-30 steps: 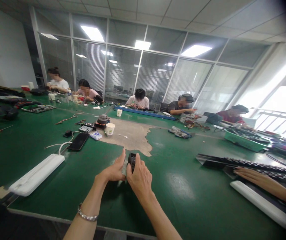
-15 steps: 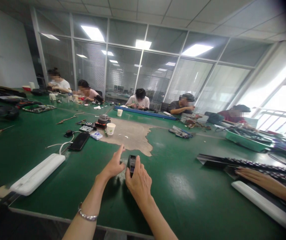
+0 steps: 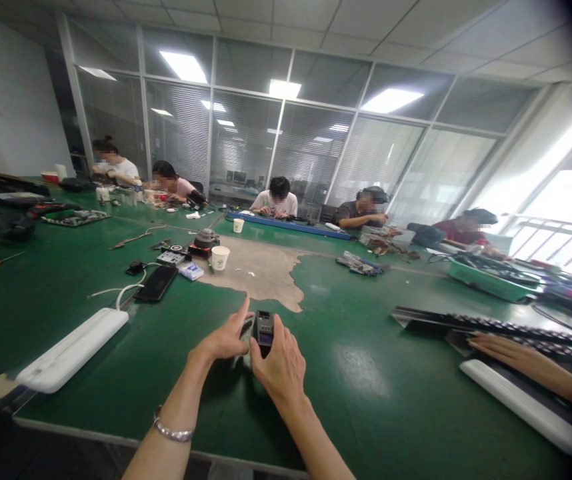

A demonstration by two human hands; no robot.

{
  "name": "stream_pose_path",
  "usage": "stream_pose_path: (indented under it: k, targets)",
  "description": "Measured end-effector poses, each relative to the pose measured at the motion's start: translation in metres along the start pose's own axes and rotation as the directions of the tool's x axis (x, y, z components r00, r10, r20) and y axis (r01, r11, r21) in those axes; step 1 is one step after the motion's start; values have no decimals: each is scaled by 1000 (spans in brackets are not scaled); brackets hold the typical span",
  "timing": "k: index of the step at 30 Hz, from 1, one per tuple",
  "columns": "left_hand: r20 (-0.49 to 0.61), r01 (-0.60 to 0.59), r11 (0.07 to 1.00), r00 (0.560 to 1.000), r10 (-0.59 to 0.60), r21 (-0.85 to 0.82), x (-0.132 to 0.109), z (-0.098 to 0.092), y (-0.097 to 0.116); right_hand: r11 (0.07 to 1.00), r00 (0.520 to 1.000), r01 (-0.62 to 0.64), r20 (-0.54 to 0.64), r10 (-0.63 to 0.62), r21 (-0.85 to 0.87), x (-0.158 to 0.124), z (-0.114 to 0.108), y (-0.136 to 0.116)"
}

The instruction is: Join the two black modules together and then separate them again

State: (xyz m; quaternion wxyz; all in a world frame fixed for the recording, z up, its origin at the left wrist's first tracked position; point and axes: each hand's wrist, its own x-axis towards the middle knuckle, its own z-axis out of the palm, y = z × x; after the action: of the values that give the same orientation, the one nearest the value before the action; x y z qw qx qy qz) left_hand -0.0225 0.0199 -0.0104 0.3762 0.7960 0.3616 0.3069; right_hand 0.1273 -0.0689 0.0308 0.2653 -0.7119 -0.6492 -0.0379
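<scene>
My right hand (image 3: pixel 280 363) grips a small black box-shaped device (image 3: pixel 265 327), thumb on its near left side and fingers along its right. A small dark bluish screen and a row of small buttons or slots show on its upper face; I cannot make out its exact kind. Just left of it is my left hand (image 3: pixel 225 339), its index finger stretched forward and its thumb apart, close to the device. The lower fingers of my left hand are partly hidden, and a silver bracelet (image 3: pixel 172 430) circles that wrist. Both hands are over the green table (image 3: pixel 366 413).
To the left lie a white power strip (image 3: pixel 73 350) and a black phone (image 3: pixel 157 283). Ahead stand a paper cup (image 3: pixel 220 259) and a bare tan patch (image 3: pixel 261 270). On the right, another person's hand (image 3: pixel 511 357) rests near black metal strips (image 3: pixel 436 323). Several people sit opposite.
The device has tilted so that its upper face shows more. My left hand has moved slightly closer to it, while my right hand keeps its grip.
</scene>
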Motion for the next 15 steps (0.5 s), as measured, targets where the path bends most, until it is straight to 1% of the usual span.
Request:
stream_pose_path:
  k: [5, 11, 15]
  targets:
    - [40, -30, 999, 999, 28, 32, -2, 1, 1, 1000, 1000, 25, -18, -25, 1, -1, 0, 0]
    - [59, -14, 997, 998, 9, 75, -3, 6, 2, 999, 999, 48, 4, -48, 9, -3, 12, 10]
    - [40, -20, 998, 999, 18, 55, -3, 9, -2, 998, 998, 52, -45, -51, 20, -5, 21, 15]
